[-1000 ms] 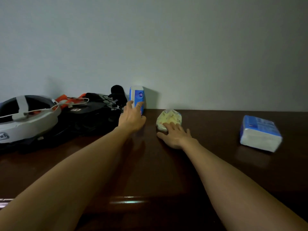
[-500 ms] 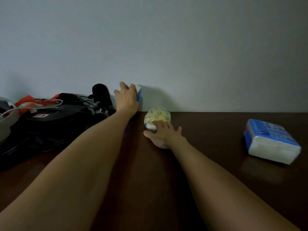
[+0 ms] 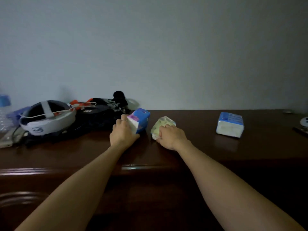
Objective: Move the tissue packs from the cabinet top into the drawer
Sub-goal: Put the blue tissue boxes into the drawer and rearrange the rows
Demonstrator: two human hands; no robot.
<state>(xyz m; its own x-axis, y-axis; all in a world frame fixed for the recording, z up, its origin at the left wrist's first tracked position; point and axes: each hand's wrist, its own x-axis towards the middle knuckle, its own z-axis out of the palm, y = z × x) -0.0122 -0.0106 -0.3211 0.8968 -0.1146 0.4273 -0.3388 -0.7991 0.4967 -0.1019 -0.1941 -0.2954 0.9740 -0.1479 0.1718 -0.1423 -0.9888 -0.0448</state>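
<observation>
My left hand (image 3: pixel 122 133) grips a blue and white tissue pack (image 3: pixel 140 120), tilted just above the dark wooden cabinet top (image 3: pixel 200 147). Just to its right, my right hand (image 3: pixel 170 136) is closed on a small yellow tissue pack (image 3: pixel 162 124) resting on the cabinet top. A second blue and white tissue pack (image 3: pixel 230 124) lies alone farther right. The front edge of the cabinet (image 3: pixel 133 168) shows below my forearms; no open drawer is in view.
A white and grey headset (image 3: pixel 48 119) lies at the left, with a black bag (image 3: pixel 93 117), cables and a black microphone (image 3: pixel 119 97) behind my left hand. A plastic bottle (image 3: pixel 4 110) stands far left. Small objects (image 3: pixel 303 122) sit at the right edge.
My left hand has pulled the blue pack away from the wall toward me. My right hand has closed on the yellow pack. The view has tilted down and back.
</observation>
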